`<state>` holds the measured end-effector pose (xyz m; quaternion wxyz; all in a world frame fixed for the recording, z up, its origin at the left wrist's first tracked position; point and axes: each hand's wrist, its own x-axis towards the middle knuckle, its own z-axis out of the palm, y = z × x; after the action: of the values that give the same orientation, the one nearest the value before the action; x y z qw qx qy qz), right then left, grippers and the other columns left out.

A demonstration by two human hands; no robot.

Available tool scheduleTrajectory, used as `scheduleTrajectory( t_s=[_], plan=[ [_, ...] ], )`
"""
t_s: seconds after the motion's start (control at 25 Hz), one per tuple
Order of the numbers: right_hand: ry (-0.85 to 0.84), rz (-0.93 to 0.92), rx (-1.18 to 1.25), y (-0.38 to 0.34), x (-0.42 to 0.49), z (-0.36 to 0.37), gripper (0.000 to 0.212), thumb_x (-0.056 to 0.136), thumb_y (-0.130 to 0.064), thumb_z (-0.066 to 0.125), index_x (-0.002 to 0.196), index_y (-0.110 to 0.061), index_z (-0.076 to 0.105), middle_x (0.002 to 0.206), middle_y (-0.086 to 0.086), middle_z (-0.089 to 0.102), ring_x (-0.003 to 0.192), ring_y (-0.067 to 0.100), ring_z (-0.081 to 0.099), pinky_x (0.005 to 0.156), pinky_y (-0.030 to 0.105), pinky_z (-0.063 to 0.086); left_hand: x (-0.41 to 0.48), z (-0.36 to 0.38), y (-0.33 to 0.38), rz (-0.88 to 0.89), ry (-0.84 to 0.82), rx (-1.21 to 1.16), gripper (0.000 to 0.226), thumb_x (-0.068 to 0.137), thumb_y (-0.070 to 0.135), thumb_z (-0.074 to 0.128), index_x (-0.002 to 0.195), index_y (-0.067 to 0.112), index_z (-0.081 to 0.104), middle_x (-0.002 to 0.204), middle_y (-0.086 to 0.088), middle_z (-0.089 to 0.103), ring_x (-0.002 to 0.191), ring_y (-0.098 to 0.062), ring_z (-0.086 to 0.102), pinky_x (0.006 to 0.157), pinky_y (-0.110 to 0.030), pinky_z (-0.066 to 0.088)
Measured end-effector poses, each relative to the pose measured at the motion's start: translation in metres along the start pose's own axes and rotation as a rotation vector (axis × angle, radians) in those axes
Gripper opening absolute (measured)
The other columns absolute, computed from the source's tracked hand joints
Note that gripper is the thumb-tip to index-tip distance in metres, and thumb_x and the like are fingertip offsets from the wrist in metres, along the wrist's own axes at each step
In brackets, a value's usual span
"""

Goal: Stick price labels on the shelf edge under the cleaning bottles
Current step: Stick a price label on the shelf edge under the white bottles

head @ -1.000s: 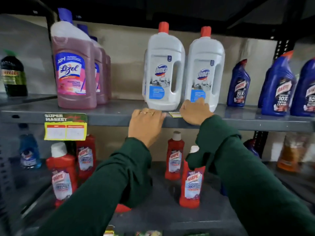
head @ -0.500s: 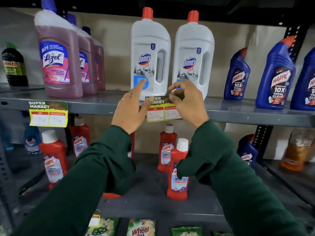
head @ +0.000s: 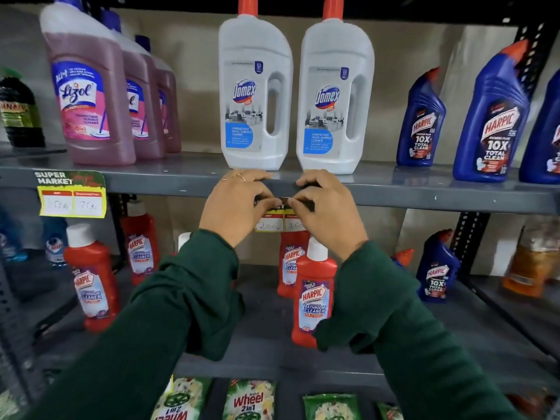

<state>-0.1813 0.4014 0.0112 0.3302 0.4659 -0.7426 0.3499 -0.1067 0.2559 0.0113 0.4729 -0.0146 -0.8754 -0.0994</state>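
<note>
Yellow label (head: 277, 223) pinched between both hands' grips at shelf edge (head: 424, 194).

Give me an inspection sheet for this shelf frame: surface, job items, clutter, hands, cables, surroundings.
Surface: grey shelf edge, bare to the right of the hands.
Job's things: one price label stuck under the pink bottles; a second label held at the edge under the white bottles.
Clutter: nothing seen.
Grippers: left hand and right hand both pinch the second label's top.
Cables: nothing seen.
Surroundings: blue bottles on the right, red bottles below.
</note>
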Motion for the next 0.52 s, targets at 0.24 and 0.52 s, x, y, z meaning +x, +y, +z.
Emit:
scheduleTrajectory(
  t_s=[0.24,0.52],
  plan=[
    [0.047,0.036,-0.025,-0.003,0.003,0.007,0.015,0.078,-0.011,0.066,0.073,0.003,0.067,0.099,0.015,0.056,0.083,0.025,0.056,0.071,0.033,0.049,0.0,0.006,0.0,-0.072,0.056,-0.028,0.011,0.074,0.018,0.074,0.071,0.008,0.071,0.102,-0.011,0.071,0.096,-0.027,0.061,0.082,-0.046,0.05],
    [0.076,0.118,0.03,-0.009,0.008,0.003,0.016,0.079,-0.014,0.064,0.074,0.001,0.067,0.096,0.012,0.055,0.077,0.021,0.053,0.07,0.033,0.048,0.01,-0.003,0.006,-0.142,0.052,-0.084,0.014,0.079,0.022,0.071,0.072,0.01,0.072,0.094,-0.011,0.074,0.087,-0.024,0.065,0.08,-0.041,0.051]
  ],
)
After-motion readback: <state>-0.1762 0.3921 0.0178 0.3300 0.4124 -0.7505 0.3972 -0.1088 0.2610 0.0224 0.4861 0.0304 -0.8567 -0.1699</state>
